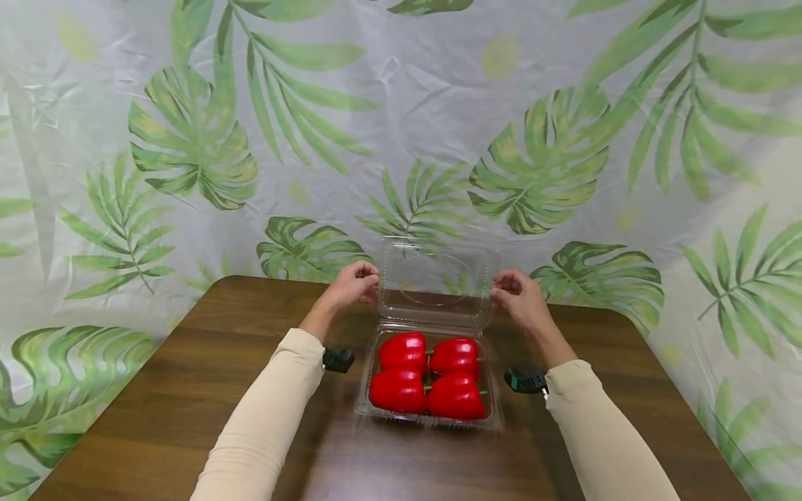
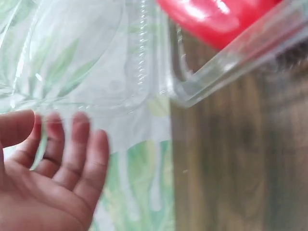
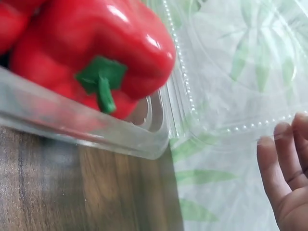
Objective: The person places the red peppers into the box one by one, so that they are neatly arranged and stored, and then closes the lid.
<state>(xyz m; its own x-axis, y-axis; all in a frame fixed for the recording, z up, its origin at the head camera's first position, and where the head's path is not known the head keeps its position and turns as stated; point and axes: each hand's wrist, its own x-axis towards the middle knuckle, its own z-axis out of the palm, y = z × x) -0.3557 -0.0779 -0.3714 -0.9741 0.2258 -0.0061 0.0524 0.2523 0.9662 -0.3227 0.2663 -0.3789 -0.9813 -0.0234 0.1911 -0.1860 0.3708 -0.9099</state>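
A clear plastic clamshell container point(image 1: 366, 402) stands in the middle of the wooden table with its lid point(image 1: 438, 278) raised at the far side. Several shiny red bell peppers point(image 1: 401, 390) lie in its base in two rows, their green stems point(image 3: 103, 89) pointing right. My left hand point(image 1: 352, 287) is at the lid's left edge, fingertips right at the rim and fingers loosely bent and spread. At the right edge of the lid is my right hand point(image 1: 521, 300), its fingertips point(image 3: 267, 147) close against the rim. Its thumb is out of the right wrist view.
The brown wooden table point(image 1: 188, 390) extends on both sides of the container and in front of it. Behind its far edge hangs a pale curtain point(image 1: 426, 125) printed with green leaves. Each wrist wears a small black camera point(image 1: 526, 380).
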